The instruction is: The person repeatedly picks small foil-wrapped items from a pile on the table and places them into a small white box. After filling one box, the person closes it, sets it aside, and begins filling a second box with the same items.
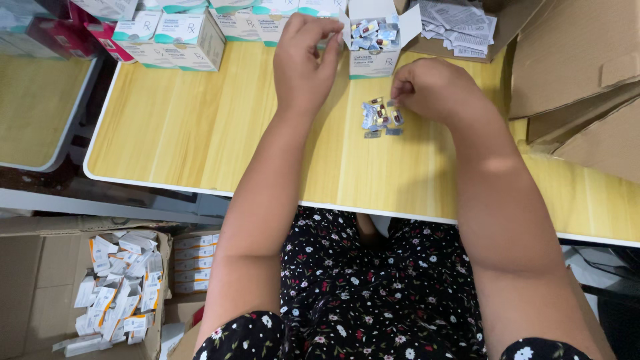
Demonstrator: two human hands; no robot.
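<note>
Blister strips (pixel 380 119), silver foil with red and dark capsules, are laid in a small loose pile on the wooden table (pixel 200 127), just in front of an open white carton (pixel 373 63).

Right hand (pixel 433 87): rested knuckles-up on the table, fingertips closed in a narrow pinch touching the upper right edge of the pile. Whether a strip is actually held in the pinch cannot be told.

Left hand (pixel 303 57): raised above the table just left of the open carton, thumb and fingers drawn together in a narrow grip at the carton's left flap. What, if anything, is pinched there cannot be made out.

Open white carton: stood upright with flaps spread, filled with more foil strips of the same kind.

Closed cartons (pixel 177 37): white with teal edging, ranked along the far edge of the table to the left of the open one. Red and pink boxes (pixel 60 33) are seen further left.

Folded paper leaflets (pixel 460 27): heaped in a flat brown tray behind and to the right of the open carton.

Brown cardboard sheets (pixel 580 80): stacked at the right end of the table.

Second wooden table (pixel 37 107): set apart at the left across a dark gap.

Cardboard box on the floor (pixel 27 287): lower left, holding a jumble of flattened white cartons (pixel 120 287).

Floral black dress (pixel 373 293): worn across the seated person's lap, below the table edge.
</note>
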